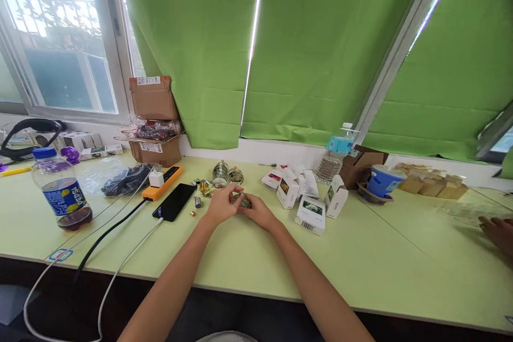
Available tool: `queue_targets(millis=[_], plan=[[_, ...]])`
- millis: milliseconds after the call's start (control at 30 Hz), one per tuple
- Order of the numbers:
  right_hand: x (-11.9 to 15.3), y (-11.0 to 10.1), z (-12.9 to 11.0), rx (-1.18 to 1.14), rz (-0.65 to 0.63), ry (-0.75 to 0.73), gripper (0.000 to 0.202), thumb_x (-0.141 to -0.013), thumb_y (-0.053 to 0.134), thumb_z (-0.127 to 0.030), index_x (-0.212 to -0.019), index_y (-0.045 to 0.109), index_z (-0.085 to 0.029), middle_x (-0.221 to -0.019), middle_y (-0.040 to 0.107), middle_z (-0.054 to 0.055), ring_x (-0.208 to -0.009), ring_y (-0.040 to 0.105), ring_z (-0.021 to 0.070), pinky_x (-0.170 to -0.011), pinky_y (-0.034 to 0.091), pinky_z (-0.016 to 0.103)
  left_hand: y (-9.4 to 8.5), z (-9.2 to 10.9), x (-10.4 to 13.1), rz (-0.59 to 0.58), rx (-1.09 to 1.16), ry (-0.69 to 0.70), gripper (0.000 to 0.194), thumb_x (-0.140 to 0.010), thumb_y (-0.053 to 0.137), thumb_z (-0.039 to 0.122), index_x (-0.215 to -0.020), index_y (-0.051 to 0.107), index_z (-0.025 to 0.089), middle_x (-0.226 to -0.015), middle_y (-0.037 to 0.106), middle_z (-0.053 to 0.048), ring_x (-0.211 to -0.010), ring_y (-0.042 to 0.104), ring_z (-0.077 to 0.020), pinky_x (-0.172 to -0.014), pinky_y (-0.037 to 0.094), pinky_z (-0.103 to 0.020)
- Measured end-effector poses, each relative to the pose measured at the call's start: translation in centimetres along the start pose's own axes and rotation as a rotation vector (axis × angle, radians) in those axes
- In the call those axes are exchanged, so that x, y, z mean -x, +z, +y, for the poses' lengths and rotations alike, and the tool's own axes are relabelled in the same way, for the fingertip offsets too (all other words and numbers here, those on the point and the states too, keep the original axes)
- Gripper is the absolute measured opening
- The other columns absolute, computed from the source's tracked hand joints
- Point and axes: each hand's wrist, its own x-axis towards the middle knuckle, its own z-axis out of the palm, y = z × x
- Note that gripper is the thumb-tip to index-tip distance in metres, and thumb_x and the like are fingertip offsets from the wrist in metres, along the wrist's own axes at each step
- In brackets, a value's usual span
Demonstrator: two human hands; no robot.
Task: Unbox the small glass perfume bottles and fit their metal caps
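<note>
My right hand point(259, 212) is closed around a small dark, rounded glass jar point(244, 202) just above the table. My left hand point(223, 205) meets it from the other side, its fingers pinched at the jar's top; what lies between those fingertips is too small to make out. Behind my hands stand two ornate clear glass jars point(220, 174) with gold trim. Several small gold and silver caps point(205, 188) lie left of them. A silver cylinder point(197, 202) and a tiny gold piece point(193, 214) are near my left wrist.
On the left are a phone point(175, 203), an orange power strip point(162, 184), cables and a cola bottle point(64, 192). Several small white boxes point(311, 215), a water bottle point(334, 155) and a blue tub point(382, 180) stand right. Another person's hand point(499, 232) shows at the right edge.
</note>
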Motion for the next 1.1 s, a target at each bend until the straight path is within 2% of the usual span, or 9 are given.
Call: queue_targets(millis=[200,367,467,600,700,800,900,1100], plan=[[-0.1,0.0,-0.1,-0.017,-0.006,-0.014,0.042,-0.075,0.068,-0.047,-0.107,0.066,-0.019,-0.104,0.069,0.004,-0.094,0.06,0.0248,-0.085,0.046,0.035,0.5,-0.2,-0.1,0.036,0.151,-0.042,0.028,-0.079,0.063,0.031,-0.107,0.064,0.025,-0.089,0.073,-0.001,-0.057,0.058,-0.0121,-0.06,0.046,-0.025],[0.1,-0.1,-1.0,-0.057,-0.016,-0.036,0.05,-0.077,0.067,-0.047,-0.119,0.062,-0.022,-0.116,0.067,0.005,-0.104,0.06,0.0276,-0.091,0.045,0.039,1.1,-0.8,-0.3,0.041,0.331,-0.094,0.026,-0.084,0.059,0.038,-0.103,0.068,0.022,-0.096,0.074,-0.005,-0.082,0.068,-0.0189,-0.063,0.05,-0.027],[0.1,-0.1,-1.1,-0.048,-0.004,-0.03,0.051,-0.076,0.068,-0.048,-0.12,0.062,-0.023,-0.117,0.067,0.005,-0.104,0.06,0.0277,-0.091,0.044,0.039,1.3,-1.1,-0.5,0.041,0.382,-0.111,0.025,-0.085,0.059,0.038,-0.099,0.07,0.021,-0.097,0.074,-0.006,-0.087,0.069,-0.0206,-0.067,0.052,-0.028],[0.0,0.0,-0.4,0.012,0.009,-0.001,0.05,-0.075,0.068,-0.05,-0.116,0.063,-0.022,-0.109,0.069,0.004,-0.095,0.06,0.0247,-0.082,0.046,0.034,1.5,-1.3,-0.6,0.059,0.384,-0.117,0.023,-0.085,0.06,0.036,-0.097,0.07,0.02,-0.096,0.074,-0.006,-0.088,0.069,-0.0205,-0.07,0.053,-0.029],[-0.1,0.1,0.2,0.037,0.019,0.021,0.047,-0.074,0.069,-0.052,-0.106,0.066,-0.018,-0.097,0.069,0.003,-0.084,0.059,0.0219,-0.073,0.045,0.03,1.7,-1.1,-0.6,0.083,0.406,-0.118,0.024,-0.084,0.06,0.038,-0.098,0.069,0.02,-0.095,0.074,-0.006,-0.089,0.068,-0.0202,-0.069,0.052,-0.027],[-0.1,0.2,0.5,0.056,0.026,0.034,0.044,-0.073,0.068,-0.054,-0.096,0.067,-0.017,-0.085,0.067,0.002,-0.076,0.057,0.019,-0.066,0.042,0.027,1.8,-1.0,-0.8,0.111,0.552,-0.158,0.029,-0.083,0.061,0.041,-0.1,0.068,0.018,-0.096,0.073,-0.008,-0.074,0.067,-0.0166,-0.058,0.049,-0.025],[0.0,0.1,0.5,0.073,0.037,0.035,0.043,-0.073,0.068,-0.055,-0.092,0.066,-0.016,-0.08,0.065,0.001,-0.071,0.054,0.0174,-0.063,0.04,0.025,1.6,-1.0,-1.1,0.08,0.75,-0.258,0.034,-0.08,0.064,0.044,-0.099,0.068,0.016,-0.095,0.073,-0.009,-0.05,0.054,-0.0089,-0.047,0.042,-0.022],[0.0,0.6,0.1,0.111,0.07,0.012,0.04,-0.08,0.06,-0.057,-0.082,0.062,-0.016,-0.073,0.063,0.0,-0.066,0.053,0.0151,-0.058,0.036,0.024,0.8,-1.5,-1.4,0.004,0.932,-0.431,0.038,-0.075,0.069,0.046,-0.097,0.07,0.015,-0.093,0.072,-0.009,-0.048,0.047,-0.0061,-0.04,0.029,-0.019]])
